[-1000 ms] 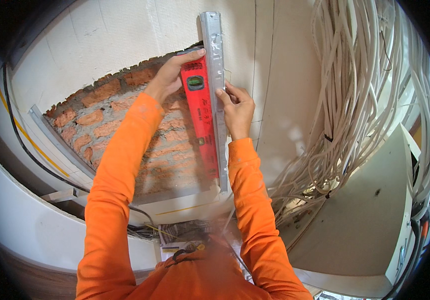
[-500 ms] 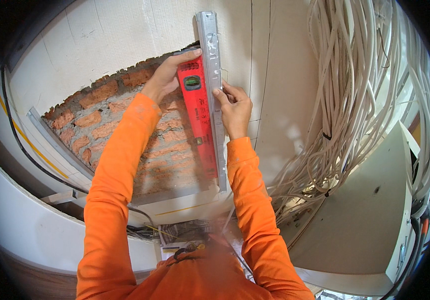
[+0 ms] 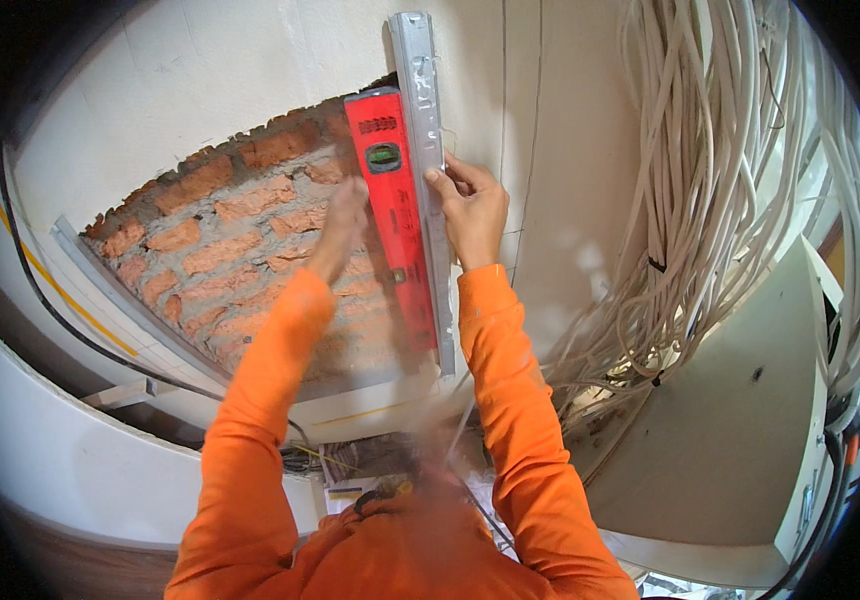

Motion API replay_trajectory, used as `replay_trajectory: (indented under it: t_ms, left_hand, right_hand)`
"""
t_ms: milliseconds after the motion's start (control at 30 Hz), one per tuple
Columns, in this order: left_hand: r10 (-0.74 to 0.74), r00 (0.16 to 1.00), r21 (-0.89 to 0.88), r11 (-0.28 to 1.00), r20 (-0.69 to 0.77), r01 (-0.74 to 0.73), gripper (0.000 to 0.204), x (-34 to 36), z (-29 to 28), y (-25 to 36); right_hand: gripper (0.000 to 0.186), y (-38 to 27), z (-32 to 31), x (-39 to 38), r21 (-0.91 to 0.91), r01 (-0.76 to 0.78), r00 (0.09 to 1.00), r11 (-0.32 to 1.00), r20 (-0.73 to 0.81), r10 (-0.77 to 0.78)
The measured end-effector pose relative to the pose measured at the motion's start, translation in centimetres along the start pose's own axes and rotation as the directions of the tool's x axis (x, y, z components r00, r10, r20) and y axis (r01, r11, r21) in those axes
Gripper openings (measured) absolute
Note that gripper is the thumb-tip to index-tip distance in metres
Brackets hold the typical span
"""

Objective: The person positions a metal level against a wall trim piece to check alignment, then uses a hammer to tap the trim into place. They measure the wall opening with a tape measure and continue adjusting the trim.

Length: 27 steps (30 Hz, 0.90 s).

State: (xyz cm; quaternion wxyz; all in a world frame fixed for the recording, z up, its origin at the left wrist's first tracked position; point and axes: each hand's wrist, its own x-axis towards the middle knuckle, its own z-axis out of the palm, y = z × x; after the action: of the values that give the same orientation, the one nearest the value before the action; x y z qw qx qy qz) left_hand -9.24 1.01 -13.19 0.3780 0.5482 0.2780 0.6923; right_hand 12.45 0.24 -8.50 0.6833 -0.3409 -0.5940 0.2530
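A red spirit level stands upright against the left side of a grey metal profile, over the edge of a hole in the pale wall. Exposed brickwork fills that hole. My right hand grips the profile's right edge, thumb in front and the other fingers bent beside it. Left of the level, my left hand is blurred by motion, its fingers stretched upward and holding nothing. The level's upper vial shows green; its lower end is hazy.
Bundled white cables hang at the right, above a tilted grey panel. Another metal strip lines the hole's lower left edge. A black cable runs along the left, beside a curved white surface. Pencil lines mark the wall.
My left hand has let go of the level's upper end and moved down in front of the bricks. The level stays against the profile, and my right hand keeps its grip.
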Motion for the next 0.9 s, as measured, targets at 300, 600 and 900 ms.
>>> replay_trajectory:
  t_ms: [300, 600, 900]
  left_hand:
    - [-0.407, 0.912, 0.286, 0.882, 0.058, 0.375, 0.043, -11.7, -0.8, -12.4]
    - [-0.633, 0.764, 0.401, 0.673, -0.124, 0.622, 0.054, -14.8, 1.4, -13.9]
    - [-0.516, 0.839, 0.423, 0.731, -0.171, 0.536, 0.054, -15.0, 2.3, -13.0]
  right_hand:
    - [0.034, 0.6, -0.4, 0.5, -0.013, 0.031, 0.999, 0.999, -0.010, -0.031]
    - [0.032, 1.8, -0.1, 0.5, 0.028, -0.007, 1.000, 1.000, -0.018, 0.008]
    - [0.034, 1.7, 0.1, 0.6, 0.032, 0.012, 1.000, 0.999, -0.012, -0.012]
